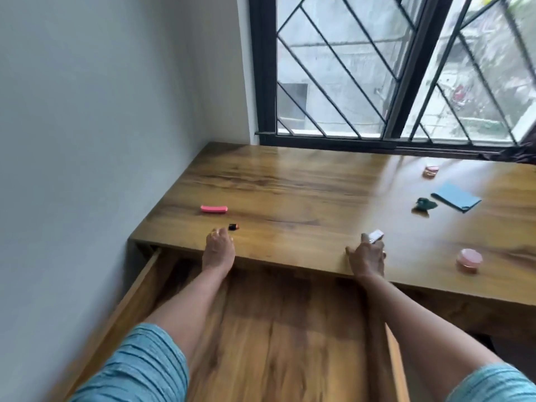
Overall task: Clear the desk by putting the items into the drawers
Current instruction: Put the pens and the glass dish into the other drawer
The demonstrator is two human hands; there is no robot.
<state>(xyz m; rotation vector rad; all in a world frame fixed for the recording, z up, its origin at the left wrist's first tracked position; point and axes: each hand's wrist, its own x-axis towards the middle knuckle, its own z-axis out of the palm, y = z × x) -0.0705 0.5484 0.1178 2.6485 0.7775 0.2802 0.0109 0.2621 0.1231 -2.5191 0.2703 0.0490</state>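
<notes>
**Clerk:** Largest entries first. What is recorded?

**Checker:** Item 1: brown wooden table [290, 184], set into the corner under a barred window. Item 2: pulled-out wooden drawer [275, 329], standing open below the table's front edge.

**Clerk:** And the hands?

**Checker:** Item 3: left hand [219, 250], laid over the front edge with its fingers bent. Whether anything is pinched cannot be told. Item 4: right hand [367, 256], thumb spread aside, a small white oblong item [376, 235] pinched at its fingertips above the table.

**Clerk:** Loose goods on the table?

**Checker:** Item 5: flat blue cloth [455, 197], far right. Item 6: round pink jar [469, 259], near the front edge, right of the right hand. Item 7: pink oblong bar [214, 209], left side. Item 8: dark green clip [423, 204], just beside the cloth. Item 9: small round pink tin [430, 170], behind the cloth. Item 10: small black and orange item [233, 227], just beyond the left hand's fingers.
</notes>
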